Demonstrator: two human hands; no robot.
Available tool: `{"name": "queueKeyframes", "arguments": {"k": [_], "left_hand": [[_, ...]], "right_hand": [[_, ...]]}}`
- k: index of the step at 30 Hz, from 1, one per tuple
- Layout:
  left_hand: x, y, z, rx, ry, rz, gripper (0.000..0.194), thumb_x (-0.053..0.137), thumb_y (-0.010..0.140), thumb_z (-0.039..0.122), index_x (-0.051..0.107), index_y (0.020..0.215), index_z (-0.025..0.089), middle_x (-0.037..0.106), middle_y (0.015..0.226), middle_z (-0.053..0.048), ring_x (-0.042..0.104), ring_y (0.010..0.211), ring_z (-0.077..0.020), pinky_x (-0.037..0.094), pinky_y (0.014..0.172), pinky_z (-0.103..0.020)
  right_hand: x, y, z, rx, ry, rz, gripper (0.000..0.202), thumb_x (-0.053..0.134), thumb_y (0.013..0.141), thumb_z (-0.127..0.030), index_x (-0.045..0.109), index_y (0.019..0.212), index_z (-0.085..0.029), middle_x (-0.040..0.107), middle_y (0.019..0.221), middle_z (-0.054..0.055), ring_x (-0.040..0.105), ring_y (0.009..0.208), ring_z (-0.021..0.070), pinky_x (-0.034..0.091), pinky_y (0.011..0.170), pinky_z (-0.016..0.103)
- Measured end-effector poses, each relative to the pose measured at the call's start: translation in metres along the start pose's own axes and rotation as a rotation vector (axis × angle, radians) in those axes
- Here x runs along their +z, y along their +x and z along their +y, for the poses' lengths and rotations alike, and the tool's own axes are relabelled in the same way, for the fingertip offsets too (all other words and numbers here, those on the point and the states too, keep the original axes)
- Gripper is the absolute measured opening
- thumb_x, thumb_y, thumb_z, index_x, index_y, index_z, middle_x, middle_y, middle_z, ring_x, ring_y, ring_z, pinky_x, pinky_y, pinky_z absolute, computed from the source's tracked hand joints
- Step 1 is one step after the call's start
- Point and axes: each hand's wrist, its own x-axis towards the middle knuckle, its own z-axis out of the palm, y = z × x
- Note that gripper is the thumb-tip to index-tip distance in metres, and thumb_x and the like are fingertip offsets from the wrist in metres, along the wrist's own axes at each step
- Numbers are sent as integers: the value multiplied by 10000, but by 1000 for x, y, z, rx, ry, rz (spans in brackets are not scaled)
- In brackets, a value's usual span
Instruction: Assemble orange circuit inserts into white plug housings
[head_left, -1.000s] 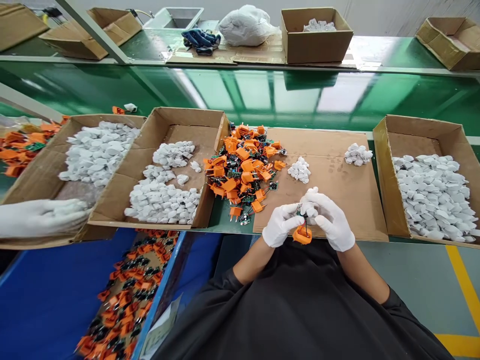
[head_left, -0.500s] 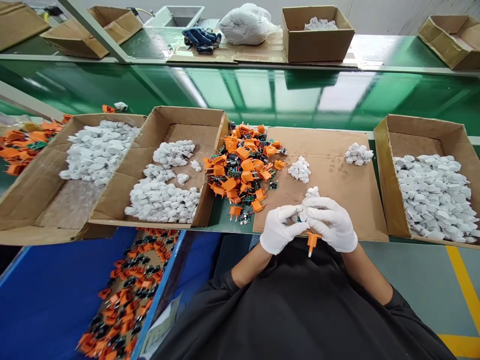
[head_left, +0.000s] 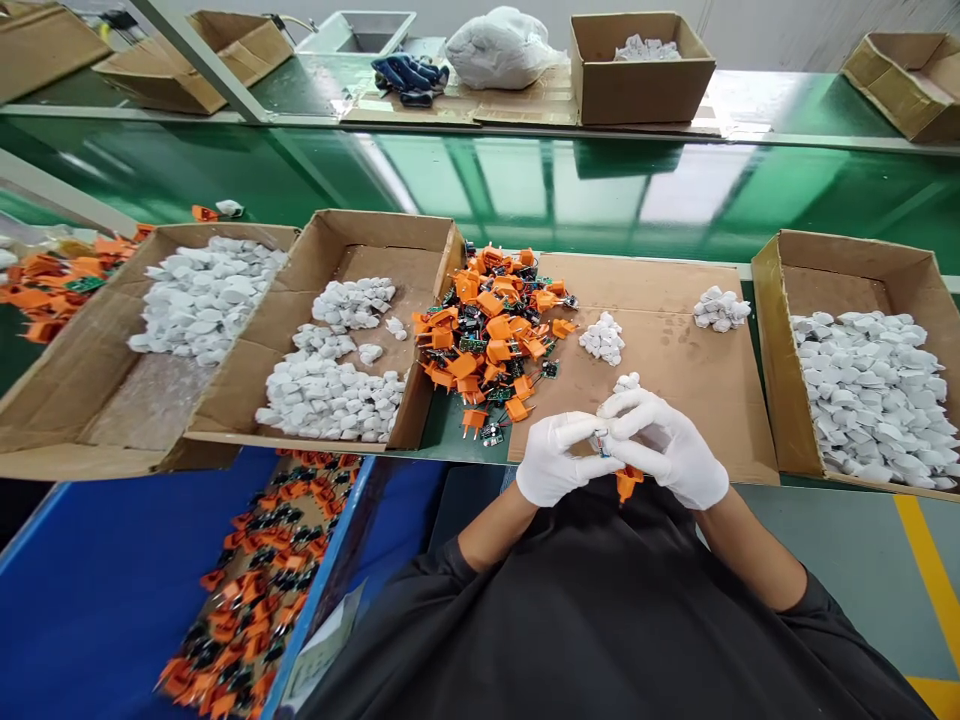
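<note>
In the head view, the left hand (head_left: 559, 462) pinches a small metal-and-white part (head_left: 601, 442) between thumb and fingertips, and the right hand (head_left: 671, 450) closes its fingers on it from the other side; exactly where the right fingertips press is hidden. An orange plug (head_left: 628, 483) hangs just below the right fingers, its link to the part out of sight. Left of the grip lies a heap of orange plugs and circuit boards (head_left: 491, 325); just beyond it, a few white pieces (head_left: 626, 382) sit on a cardboard sheet (head_left: 675, 375). A light, steady left pinch, with the right hand doing the fine adjusting and the plug hanging slack, should avoid straining the joint.
</note>
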Motion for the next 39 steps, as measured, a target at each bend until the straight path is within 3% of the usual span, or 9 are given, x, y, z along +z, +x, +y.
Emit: {"name": "queueKeyframes", "arguments": {"k": [3,7,11,13,16,20,27,31,39], "left_hand": [[-2,3,-2,31,-56,12,314,759,790,395,667,1016,199,727,807,-28,663,659,-127,540,624,-240],[-4,4,-8,52,-77,26,377,761,769,469,690,1047,224,676,967,-63,652,807,-159,542,694,-293],[-5,3,-11,65,-108,0,475,670,771,614,697,1085,258,616,1062,-81,625,951,-193,540,767,-335],[-5,3,-11,74,-168,-18,506,655,777,620,667,1151,280,607,1055,-71,625,966,-193,544,777,-339],[-5,3,-9,89,-202,-24,556,728,731,595,644,1183,281,608,1030,-58,633,933,-186,548,762,-329],[-7,4,-7,92,-141,3,424,796,708,514,687,1035,268,622,963,-32,640,865,-164,545,725,-300],[-6,4,-8,38,-216,9,438,757,721,570,689,1016,253,623,973,-38,640,824,-146,554,695,-288],[-5,6,-9,69,-218,-1,395,766,713,562,702,937,244,618,903,-26,627,816,-147,545,702,-291],[-8,8,-11,70,-224,-36,422,738,699,617,718,886,239,645,858,-36,637,801,-162,543,697,-308]], "right_hand": [[-5,-2,1,18,91,-15,109,713,851,-250,677,952,-268,634,1103,41,634,993,176,541,875,358],[-11,-3,2,134,144,133,245,749,818,-365,659,1013,-247,671,1055,54,646,994,199,557,873,369],[-4,-2,9,334,214,-68,408,746,783,-515,667,991,-173,704,865,51,673,785,181,571,773,344],[3,-1,13,360,294,-81,469,773,733,-555,671,964,-159,703,804,39,674,742,173,572,734,323],[10,-3,16,379,370,-21,458,823,684,-525,670,926,-168,705,772,23,666,688,151,567,676,286],[13,-5,17,378,373,-27,397,818,714,-480,674,908,-164,710,784,22,656,673,134,557,668,265],[13,-7,19,420,413,-23,380,793,756,-457,665,976,-175,722,839,33,673,733,147,555,684,266],[14,-5,21,400,428,-18,430,820,701,-504,644,892,-161,675,772,7,619,655,115,522,619,232],[21,2,4,500,383,18,380,859,677,-399,566,774,-177,632,661,-32,582,554,94,500,547,222]]}}
